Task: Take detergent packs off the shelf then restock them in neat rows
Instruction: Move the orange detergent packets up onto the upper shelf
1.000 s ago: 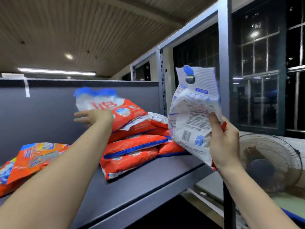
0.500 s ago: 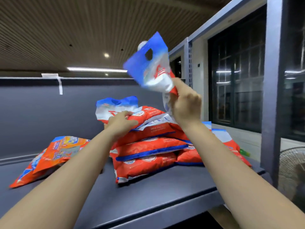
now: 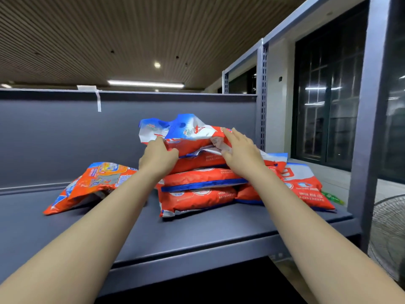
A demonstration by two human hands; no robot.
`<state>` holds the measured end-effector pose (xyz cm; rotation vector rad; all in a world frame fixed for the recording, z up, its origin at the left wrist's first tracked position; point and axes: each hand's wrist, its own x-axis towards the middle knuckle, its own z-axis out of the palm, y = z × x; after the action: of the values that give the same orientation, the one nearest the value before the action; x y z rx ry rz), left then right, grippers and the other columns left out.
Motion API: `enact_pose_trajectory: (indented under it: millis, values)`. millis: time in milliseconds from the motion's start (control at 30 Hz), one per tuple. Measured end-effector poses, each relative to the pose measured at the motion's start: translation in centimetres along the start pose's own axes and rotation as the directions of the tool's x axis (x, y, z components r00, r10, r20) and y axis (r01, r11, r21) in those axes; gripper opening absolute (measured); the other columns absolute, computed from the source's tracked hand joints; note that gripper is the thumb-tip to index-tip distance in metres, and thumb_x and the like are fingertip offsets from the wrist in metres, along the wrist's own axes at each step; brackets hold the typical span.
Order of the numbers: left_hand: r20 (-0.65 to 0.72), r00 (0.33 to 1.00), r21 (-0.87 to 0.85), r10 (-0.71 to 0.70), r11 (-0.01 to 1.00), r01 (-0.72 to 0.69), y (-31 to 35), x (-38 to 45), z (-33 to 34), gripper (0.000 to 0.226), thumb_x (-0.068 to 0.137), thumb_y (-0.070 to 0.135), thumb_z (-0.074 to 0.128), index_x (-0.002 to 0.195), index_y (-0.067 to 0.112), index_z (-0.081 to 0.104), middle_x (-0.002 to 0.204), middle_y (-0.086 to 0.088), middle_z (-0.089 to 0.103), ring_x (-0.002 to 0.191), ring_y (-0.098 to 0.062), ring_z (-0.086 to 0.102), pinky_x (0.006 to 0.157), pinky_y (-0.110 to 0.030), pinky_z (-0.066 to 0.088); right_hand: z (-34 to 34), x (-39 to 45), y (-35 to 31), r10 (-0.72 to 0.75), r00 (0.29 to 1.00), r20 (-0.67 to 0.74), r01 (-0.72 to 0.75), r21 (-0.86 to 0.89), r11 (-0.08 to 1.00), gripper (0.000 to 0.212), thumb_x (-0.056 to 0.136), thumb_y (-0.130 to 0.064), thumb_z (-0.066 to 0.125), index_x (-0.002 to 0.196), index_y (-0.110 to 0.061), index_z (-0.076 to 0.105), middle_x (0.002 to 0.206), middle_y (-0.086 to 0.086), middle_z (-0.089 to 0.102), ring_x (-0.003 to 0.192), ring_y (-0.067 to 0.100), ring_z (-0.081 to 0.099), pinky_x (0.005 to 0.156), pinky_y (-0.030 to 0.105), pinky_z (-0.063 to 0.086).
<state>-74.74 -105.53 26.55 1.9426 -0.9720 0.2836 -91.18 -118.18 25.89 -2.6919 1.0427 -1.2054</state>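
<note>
A stack of several red, white and blue detergent packs (image 3: 197, 183) lies on the grey shelf (image 3: 197, 233). On top of the stack is a crumpled top pack (image 3: 186, 132). My left hand (image 3: 158, 157) grips that pack's left lower edge with curled fingers. My right hand (image 3: 241, 150) lies flat on its right end, fingers straight. Another pack (image 3: 306, 185) leans against the stack on the right. Off to the left, an orange pack (image 3: 94, 185) lies alone, tilted.
The shelf's dark back panel (image 3: 65, 132) carries a strip of white tape (image 3: 98, 99). A grey upright post (image 3: 368, 128) stands at the right. A fan (image 3: 388, 233) sits beyond it, below dark windows (image 3: 328, 106).
My right hand brought the raised pack down onto the top of the stack and now lies flat on it. My left hand stayed at the stack's left side.
</note>
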Motion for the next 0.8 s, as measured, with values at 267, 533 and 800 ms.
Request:
enact_pose_trajectory:
  millis: [267,533,800]
  values:
    - [-0.042,0.998,0.135,0.042,0.99,-0.036,-0.7,-5.0,-2.3,0.021,0.087,0.026,0.047,0.098,0.018,0.063,0.108,-0.005,0.066,0.103,-0.029,0.057,0.088,-0.038,0.048,-0.6,-5.4,-1.1,-0.086,0.996,-0.021,0.088,0.114,0.99,0.048,0.091,-0.034,0.055,0.135,-0.018,0.047,0.138,0.005,0.047,0.128,0.027,0.041,0.104,0.042,0.036]
    - [-0.098,0.992,0.285,0.082,0.957,-0.051,-2.3,-11.9,-6.2,0.021,0.088,0.029,0.047,0.097,0.019,0.063,0.1,0.001,0.068,0.095,-0.024,0.06,0.081,-0.038,0.05,-0.4,-11.3,-4.2,-0.21,0.977,0.026,0.191,0.319,0.928,0.037,0.09,-0.035,0.058,0.124,-0.022,0.055,0.127,-0.001,0.057,0.12,0.021,0.049,0.101,0.043,0.039]
    - [-0.191,0.977,0.396,0.097,0.918,-0.013,-6.6,-16.6,-14.0,0.02,0.091,0.035,0.047,0.094,0.022,0.062,0.095,0.011,0.066,0.094,-0.02,0.06,0.071,-0.032,0.044,0.6,-15.7,-10.4,-0.29,0.956,0.044,0.248,0.404,0.88,0.037,0.087,-0.031,0.063,0.122,-0.019,0.059,0.124,-0.001,0.06,0.116,0.021,0.053,0.099,0.04,0.04]
